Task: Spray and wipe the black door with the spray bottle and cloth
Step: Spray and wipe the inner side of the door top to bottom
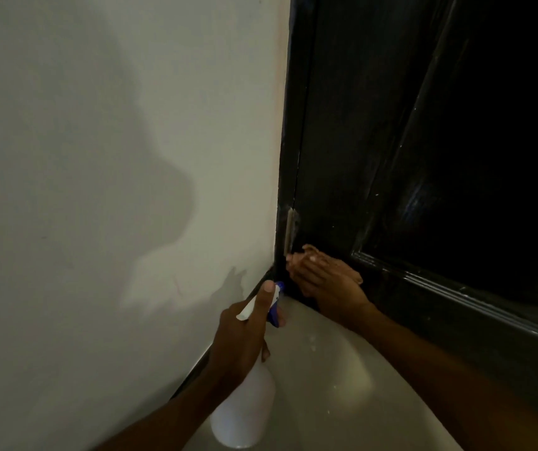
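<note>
The black door (423,157) fills the right side of the head view, with a recessed panel and a glossy moulding. My left hand (241,336) grips a white spray bottle (244,415) by its neck, the blue and white trigger head pointing toward the door's bottom corner. My right hand (326,284) presses a brownish cloth (345,265) flat against the lower left part of the door, just below a worn hinge (290,232). Most of the cloth is hidden under my fingers.
A pale wall (98,190) covers the left half, carrying the shadow of a head and the bottle. A light glossy floor (342,385) lies below, meeting the wall at a dark skirting strip (196,369).
</note>
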`<action>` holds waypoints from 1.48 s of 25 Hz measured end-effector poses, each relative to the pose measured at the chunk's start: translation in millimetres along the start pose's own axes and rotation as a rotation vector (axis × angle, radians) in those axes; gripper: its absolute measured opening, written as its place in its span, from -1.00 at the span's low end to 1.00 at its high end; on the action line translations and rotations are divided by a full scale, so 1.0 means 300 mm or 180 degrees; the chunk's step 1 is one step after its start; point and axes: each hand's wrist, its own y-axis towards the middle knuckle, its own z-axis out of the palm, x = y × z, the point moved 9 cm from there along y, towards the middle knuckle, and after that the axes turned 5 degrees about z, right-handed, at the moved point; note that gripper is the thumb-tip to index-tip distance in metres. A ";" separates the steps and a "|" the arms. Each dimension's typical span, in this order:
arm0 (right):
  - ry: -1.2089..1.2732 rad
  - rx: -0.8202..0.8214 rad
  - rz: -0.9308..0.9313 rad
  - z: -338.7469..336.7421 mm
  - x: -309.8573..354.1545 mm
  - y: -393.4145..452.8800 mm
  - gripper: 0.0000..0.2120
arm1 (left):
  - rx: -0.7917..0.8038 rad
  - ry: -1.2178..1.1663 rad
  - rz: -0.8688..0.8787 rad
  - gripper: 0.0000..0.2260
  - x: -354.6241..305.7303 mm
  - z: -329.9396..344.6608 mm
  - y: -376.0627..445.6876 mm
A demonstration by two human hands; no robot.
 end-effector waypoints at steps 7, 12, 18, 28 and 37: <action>0.0351 -0.1524 0.1280 -0.471 -0.481 -0.024 -0.32 | -0.0063 -0.0020 0.0232 -0.42 -0.109 0.064 0.013; 0.0117 -0.0403 0.0291 -0.123 -0.221 -0.240 -0.17 | 0.0007 -0.0011 0.0283 -0.36 -0.129 0.111 -0.008; -0.0007 -0.0787 0.0872 -0.213 -0.508 -0.512 -0.25 | 0.0360 -0.0154 0.0245 -0.34 -0.195 0.260 0.019; 0.0116 -0.2095 0.3999 -0.737 -1.138 -0.788 -0.28 | 0.0501 -0.0313 0.0436 -0.40 -0.305 0.424 0.006; 0.0303 -0.0081 0.0707 -0.083 -0.400 -0.422 -0.26 | 0.0244 -0.0172 0.0249 -0.30 -0.265 0.380 -0.065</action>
